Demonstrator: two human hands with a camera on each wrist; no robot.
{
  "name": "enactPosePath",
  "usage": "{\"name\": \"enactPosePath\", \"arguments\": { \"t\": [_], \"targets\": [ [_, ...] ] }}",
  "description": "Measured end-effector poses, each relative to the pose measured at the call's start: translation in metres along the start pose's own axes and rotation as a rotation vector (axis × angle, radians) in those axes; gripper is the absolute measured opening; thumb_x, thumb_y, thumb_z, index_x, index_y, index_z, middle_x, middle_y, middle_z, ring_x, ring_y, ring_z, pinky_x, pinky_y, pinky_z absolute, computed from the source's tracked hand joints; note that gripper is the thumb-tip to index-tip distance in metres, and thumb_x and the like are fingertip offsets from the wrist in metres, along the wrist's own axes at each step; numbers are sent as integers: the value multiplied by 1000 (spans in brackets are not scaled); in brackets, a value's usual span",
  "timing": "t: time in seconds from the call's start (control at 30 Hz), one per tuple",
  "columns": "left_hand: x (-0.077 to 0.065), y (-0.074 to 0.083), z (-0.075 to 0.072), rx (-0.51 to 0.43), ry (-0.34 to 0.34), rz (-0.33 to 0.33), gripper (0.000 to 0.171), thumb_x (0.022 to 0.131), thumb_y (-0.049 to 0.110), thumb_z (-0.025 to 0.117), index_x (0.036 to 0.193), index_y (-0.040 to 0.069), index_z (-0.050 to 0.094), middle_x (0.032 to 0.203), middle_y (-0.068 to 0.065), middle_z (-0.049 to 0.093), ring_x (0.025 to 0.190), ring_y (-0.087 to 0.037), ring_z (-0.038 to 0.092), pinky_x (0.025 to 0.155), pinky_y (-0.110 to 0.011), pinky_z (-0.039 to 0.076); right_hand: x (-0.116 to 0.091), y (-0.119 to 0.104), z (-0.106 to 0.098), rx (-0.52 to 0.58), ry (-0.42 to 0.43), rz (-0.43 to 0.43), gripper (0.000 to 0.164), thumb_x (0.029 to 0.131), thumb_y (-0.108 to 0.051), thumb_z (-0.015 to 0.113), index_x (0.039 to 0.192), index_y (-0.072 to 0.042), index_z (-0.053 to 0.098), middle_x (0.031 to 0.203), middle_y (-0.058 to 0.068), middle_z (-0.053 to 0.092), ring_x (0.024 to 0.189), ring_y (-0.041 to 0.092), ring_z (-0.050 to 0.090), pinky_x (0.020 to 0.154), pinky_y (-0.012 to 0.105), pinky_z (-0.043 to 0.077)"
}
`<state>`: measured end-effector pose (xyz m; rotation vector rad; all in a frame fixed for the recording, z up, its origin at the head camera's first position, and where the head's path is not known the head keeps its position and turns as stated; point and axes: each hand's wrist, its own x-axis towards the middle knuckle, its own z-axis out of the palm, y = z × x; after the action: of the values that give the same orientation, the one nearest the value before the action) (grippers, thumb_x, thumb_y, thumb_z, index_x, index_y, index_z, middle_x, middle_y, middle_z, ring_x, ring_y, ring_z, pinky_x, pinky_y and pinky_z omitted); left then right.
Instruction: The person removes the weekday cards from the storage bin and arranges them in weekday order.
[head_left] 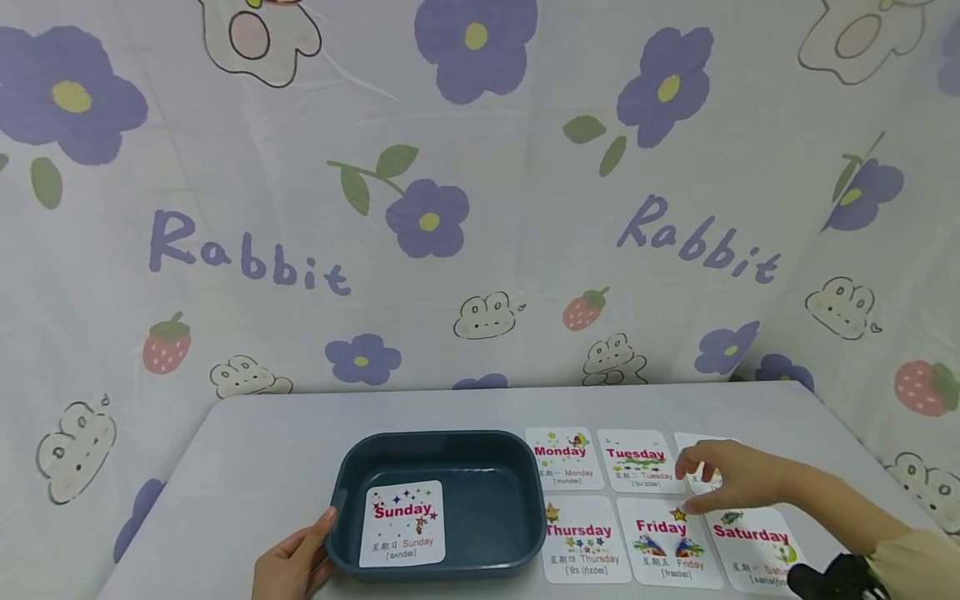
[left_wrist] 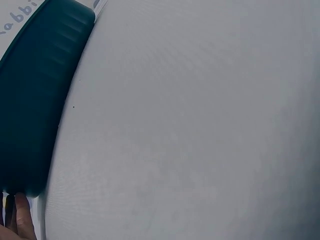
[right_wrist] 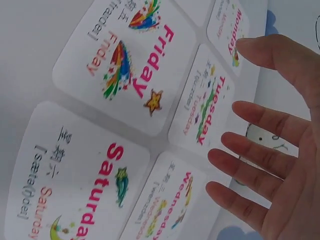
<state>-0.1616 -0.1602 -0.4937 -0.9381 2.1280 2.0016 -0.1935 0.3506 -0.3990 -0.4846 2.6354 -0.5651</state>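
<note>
A dark teal plastic tray (head_left: 495, 517) stands on the white table, and a white Sunday card (head_left: 402, 525) lies inside it on the left. My left hand (head_left: 294, 557) holds the tray's left side near the front corner, thumb at the rim; its other fingers are partly hidden. My right hand (head_left: 738, 477) hovers over the Wednesday card (right_wrist: 167, 202), covering most of it in the head view. Its fingers are spread and loosely bent, with nothing between them. Near it lie the Tuesday card (head_left: 637, 462), Friday card (head_left: 670, 546) and Saturday card (head_left: 756, 550).
Right of the tray, the Monday card (head_left: 564, 460) and Thursday card (head_left: 587, 542) lie in the same two rows. A cloth printed with flowers and rabbits (head_left: 480, 167) hangs behind the table (head_left: 247, 467). A black device (head_left: 840, 577) sits at my right wrist.
</note>
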Motion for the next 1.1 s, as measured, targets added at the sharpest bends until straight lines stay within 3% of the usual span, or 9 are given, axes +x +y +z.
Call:
{"name": "enactPosePath", "arguments": {
  "t": [0.23,0.5,0.67,0.8,1.1],
  "targets": [
    [0,0,1,1,-5,0,83,67,60,71,107,-12,60,106,-28,61,75,-22,69,56,-23,54,26,-32,2,-20,27,-113,43,75,-38,73,105,-11,60,105,3,60,92,25,54,70,36,48],
    [0,2,0,12,0,-5,88,64,62,72,109,-12,59,106,-28,61,77,-25,69,55,-23,54,55,-69,5,-83,75,-198,38,74,-36,73,103,-15,61,102,1,58,93,25,55,77,42,49],
    [0,2,1,-11,-6,-4,86,64,61,73,109,-12,59,105,-27,62,72,-20,69,55,-22,54,74,-92,7,-136,124,-236,40,74,-38,73,105,-17,61,104,2,57,92,18,52,77,37,50],
    [1,0,0,13,-13,1,86,66,61,71,109,-12,59,106,-28,61,74,-22,69,57,-25,55,87,-107,11,-152,120,-273,41,74,-40,72,108,-19,60,108,0,56,94,15,52,78,36,50],
    [3,-3,-2,27,-22,20,86,67,62,70,109,-12,59,109,-28,59,82,-28,69,61,-29,56,104,-139,22,-134,115,-296,46,74,-39,72,111,-15,60,113,4,54,100,20,53,85,42,50]
  ]
}}
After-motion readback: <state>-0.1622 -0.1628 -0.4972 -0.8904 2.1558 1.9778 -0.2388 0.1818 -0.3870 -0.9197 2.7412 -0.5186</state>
